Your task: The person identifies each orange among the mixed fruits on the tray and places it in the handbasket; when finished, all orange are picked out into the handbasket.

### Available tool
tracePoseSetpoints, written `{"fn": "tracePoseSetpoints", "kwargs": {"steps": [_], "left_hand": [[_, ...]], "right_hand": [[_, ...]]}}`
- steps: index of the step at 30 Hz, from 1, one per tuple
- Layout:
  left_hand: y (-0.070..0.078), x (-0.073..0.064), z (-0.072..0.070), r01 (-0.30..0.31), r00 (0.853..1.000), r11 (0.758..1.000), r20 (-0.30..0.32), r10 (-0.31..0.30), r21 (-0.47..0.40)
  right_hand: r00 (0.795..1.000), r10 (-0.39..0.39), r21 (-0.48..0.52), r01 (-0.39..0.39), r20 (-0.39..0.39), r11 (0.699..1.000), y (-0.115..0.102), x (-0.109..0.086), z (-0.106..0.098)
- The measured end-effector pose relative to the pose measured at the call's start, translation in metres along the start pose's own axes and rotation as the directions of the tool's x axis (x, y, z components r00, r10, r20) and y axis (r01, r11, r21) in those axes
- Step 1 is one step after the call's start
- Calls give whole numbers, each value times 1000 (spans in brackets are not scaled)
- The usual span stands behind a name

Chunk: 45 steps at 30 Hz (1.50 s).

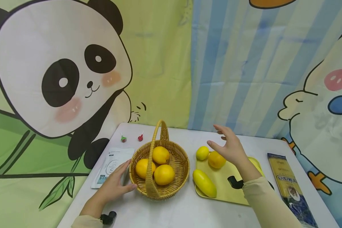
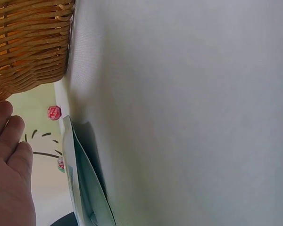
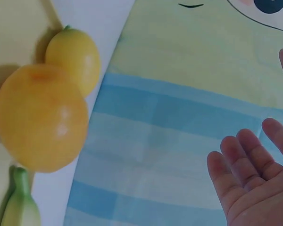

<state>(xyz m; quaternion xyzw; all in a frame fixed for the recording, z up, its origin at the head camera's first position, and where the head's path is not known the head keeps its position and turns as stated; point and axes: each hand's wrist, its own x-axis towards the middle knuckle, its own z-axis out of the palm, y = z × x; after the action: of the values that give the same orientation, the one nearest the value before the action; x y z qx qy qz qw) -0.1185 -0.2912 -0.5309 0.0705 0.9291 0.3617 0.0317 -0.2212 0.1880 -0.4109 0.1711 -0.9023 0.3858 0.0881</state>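
A woven wicker basket (image 1: pixel 180 152) with a tall arched handle holds three orange fruits (image 1: pixel 164 174). My left hand (image 1: pixel 113 186) is at the basket's left side, fingers extended along its wall and thumb near the front rim. In the left wrist view, the fingertips (image 2: pixel 1 110) are right at the wicker's edge. Above the back of the yellow tray (image 1: pixel 231 193), my right hand (image 1: pixel 228 147) is raised with fingers spread and nothing in them. Below it an orange fruit (image 1: pixel 216 159) lies against a small yellow fruit (image 1: pixel 202 153), and a long yellow fruit (image 1: pixel 204 183) rests at the tray's left edge.
A white pouch (image 1: pixel 114 163) lies left of the basket, partly behind my left hand. Green (image 1: pixel 123 138) and red (image 1: pixel 140 137) lollipops sit at the back left. A gold and blue packet (image 1: pixel 290 186) is at the right, and a printed curtain (image 1: pixel 231 63) hangs behind the table.
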Motion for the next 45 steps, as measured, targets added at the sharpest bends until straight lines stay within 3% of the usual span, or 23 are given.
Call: {"fn": "tracePoseSetpoints", "kwargs": {"steps": [27,45], "left_hand": [[-3,-1,2,-20,1000,999,-14,20,-40],[-2,-1,2,-34,999,998,-28,33,-45]], "right_hand": [[991,126,-109,-120,47,987,56,-24,7],[985,151,-208,-130,86,969,81,-38,21]]}}
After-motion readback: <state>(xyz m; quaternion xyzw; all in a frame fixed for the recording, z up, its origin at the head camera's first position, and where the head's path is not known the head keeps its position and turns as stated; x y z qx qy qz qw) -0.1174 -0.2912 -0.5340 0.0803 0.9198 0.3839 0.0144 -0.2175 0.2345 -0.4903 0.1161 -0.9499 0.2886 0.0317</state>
